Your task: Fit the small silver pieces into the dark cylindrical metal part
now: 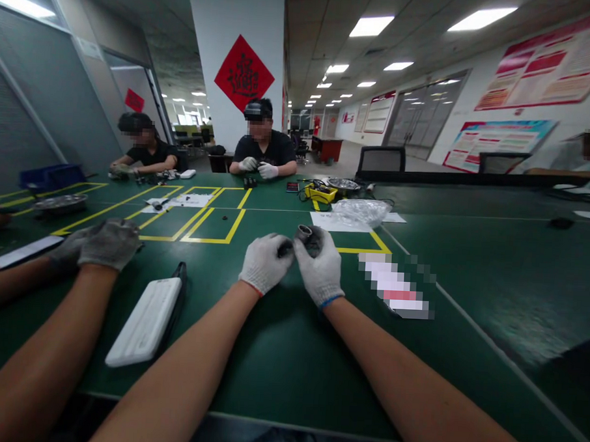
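"What's nearest us?"
"A white rectangular slab-shaped device (144,322) on the green table (289,364), left of our forearms."
"And our hands?"
"Our white-gloved right hand (322,264) clasps a grey round-mouthed metal part (303,231) above the table; our white-gloved left hand (265,262) curls beside it, its grip hidden from us."
"Beyond?"
"A crumpled clear plastic bag (361,213)."

White-gloved left hand (268,261), orange-edged cuff (252,287), white-gloved right hand (320,266), blue-edged cuff (331,299)

Table (279,370) is viewed from head height, forward and down, left hand (266,262) and right hand (321,268) framed close, pillar (235,15) farther off.
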The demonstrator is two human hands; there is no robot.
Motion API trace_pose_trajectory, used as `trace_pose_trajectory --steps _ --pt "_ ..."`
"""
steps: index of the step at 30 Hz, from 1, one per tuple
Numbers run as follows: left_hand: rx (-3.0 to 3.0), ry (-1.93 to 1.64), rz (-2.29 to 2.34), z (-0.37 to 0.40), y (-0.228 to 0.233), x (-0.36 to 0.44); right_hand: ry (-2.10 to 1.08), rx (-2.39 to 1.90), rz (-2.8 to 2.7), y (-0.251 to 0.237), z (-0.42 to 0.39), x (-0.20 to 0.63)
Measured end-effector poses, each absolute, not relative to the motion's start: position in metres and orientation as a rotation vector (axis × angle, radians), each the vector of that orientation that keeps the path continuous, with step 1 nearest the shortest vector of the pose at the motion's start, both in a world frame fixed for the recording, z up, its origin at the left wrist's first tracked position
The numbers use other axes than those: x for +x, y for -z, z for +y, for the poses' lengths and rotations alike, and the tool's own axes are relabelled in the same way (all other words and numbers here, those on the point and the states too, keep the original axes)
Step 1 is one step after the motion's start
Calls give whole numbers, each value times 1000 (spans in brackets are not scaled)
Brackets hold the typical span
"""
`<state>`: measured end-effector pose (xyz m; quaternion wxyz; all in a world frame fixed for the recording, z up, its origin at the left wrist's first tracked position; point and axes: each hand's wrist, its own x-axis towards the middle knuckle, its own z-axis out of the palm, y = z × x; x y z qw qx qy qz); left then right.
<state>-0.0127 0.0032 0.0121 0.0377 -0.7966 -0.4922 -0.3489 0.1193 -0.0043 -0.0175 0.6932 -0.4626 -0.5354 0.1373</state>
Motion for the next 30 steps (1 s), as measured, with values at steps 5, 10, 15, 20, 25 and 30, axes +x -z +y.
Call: trace_pose_trajectory --steps 5,10,15,20,25,30 --pt "-2442 1102 -1527 5 -10 -15 -378 -1002 -1194 20 -3 119" --pt "-2438 1132 -1521 6 -8 -14 -438 -982 -1199 22 -6 118" --pt "-2428 1138 -1483 5 -7 -13 -423 -987 -1211 22 -7 116" --pt "-2443 1218 -1467 7 -6 -15 -388 -1019 -1244 18 -10 116" --pt "-2440 1277 -1458 8 -4 -15 -332 -1030 -1278 15 -12 118" --pt "-2412 1304 -1491 7 -4 -13 -321 -1047 -1294 16 -13 117"
